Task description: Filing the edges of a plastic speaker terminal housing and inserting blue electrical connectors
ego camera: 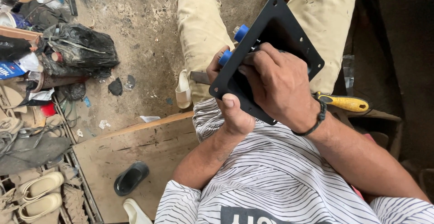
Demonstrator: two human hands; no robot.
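A black square plate (289,30) with a recessed middle and small holes along its rim is held above my lap. Two blue round knobs (240,33) stick out of its left side. My left hand (233,111) grips the plate's lower left corner, thumb on the rim. My right hand (278,86) lies across the recess, fingers closed and pressed into the middle; whatever they pinch is hidden. A dark cord bracelet circles my right wrist.
A yellow-handled tool (343,102) lies by my right thigh. A wooden board (135,151) carries a black sandal (131,178). A black plastic bag (79,48), scraps and pale shoes (40,194) crowd the left on the concrete floor.
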